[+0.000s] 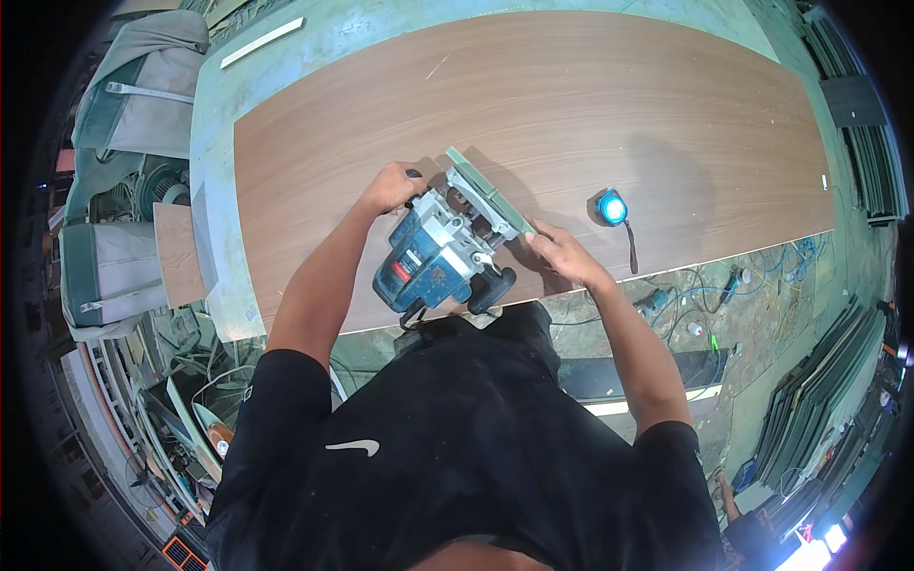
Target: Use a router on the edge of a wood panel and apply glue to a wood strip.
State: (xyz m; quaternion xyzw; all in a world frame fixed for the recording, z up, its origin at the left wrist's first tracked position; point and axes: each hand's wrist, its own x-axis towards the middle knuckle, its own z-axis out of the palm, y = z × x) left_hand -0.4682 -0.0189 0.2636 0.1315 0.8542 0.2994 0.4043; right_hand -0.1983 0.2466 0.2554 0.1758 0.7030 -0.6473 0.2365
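A blue and grey plunge router (424, 266) is held tilted on its side over a wide wood-grain panel (533, 86), at its near edge. Its base, with a pale green plate (481, 186), faces up and to the right. My left hand (386, 186) is closed on a black knob at the router's upper left. My right hand (557, 249) grips the lower end of the plate, thumb and fingers around its edge. To the right on the panel lies a blue tape measure (610, 207) with a dark strap.
Left are padded covers (133, 266) and boards; right, stacked sheets (809, 390). Cables (705, 295) and tools lie on the floor beyond the panel's near edge. A pale strip (262, 43) lies at the back left. Another person's limb (728, 500) shows at lower right.
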